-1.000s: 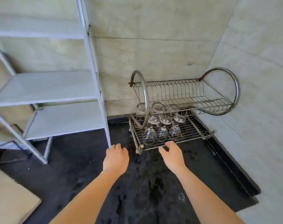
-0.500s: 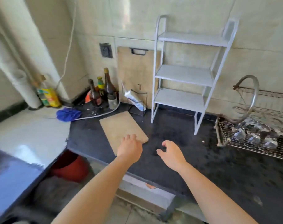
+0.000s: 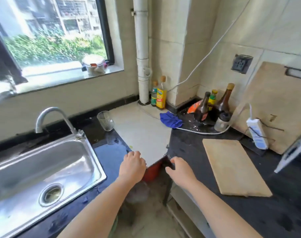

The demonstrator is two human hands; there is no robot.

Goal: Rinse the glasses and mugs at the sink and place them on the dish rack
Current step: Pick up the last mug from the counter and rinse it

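Your left hand point(image 3: 132, 166) and right hand point(image 3: 179, 170), lower centre, have loose, empty fingers; the glass mug point(image 3: 105, 121) stands on the tabletop point(image 3: 110, 152) right of the tap point(image 3: 51, 117), likely light, slick, fragile, so grip its body.

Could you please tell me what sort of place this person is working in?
Most likely a home kitchen: a steel sink with a curved tap is set in a dark counter, sauce bottles stand in the corner, and a wooden cutting board lies flat nearby.

bright window point(image 3: 48, 36) daylight, blurred, edges warped.
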